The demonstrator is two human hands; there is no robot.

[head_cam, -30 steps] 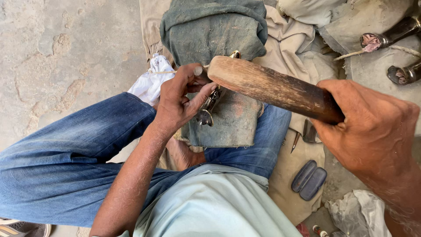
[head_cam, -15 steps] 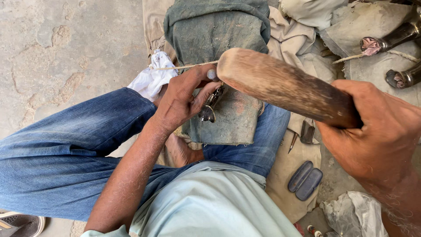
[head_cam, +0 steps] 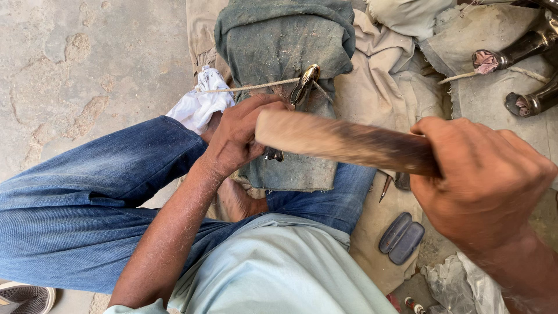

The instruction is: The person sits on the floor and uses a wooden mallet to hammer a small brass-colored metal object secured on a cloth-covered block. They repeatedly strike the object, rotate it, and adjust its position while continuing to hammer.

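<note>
Gripping tightly, the right hand (head_cam: 482, 180) is clenched around the dark end of a wooden mallet (head_cam: 343, 141), which is held level across the lap above the blue jeans (head_cam: 87, 197). Further out, the left hand (head_cam: 235, 136) is closed on a small metal piece (head_cam: 273, 153) pressed against a green cloth-wrapped block (head_cam: 285, 40). A shiny metal clip (head_cam: 305, 81) and a taut cord (head_cam: 250, 88) are seen on that block. Beside it a white rag (head_cam: 200, 102) is lying; beyond, concrete floor (head_cam: 75, 70) is visible.
</note>
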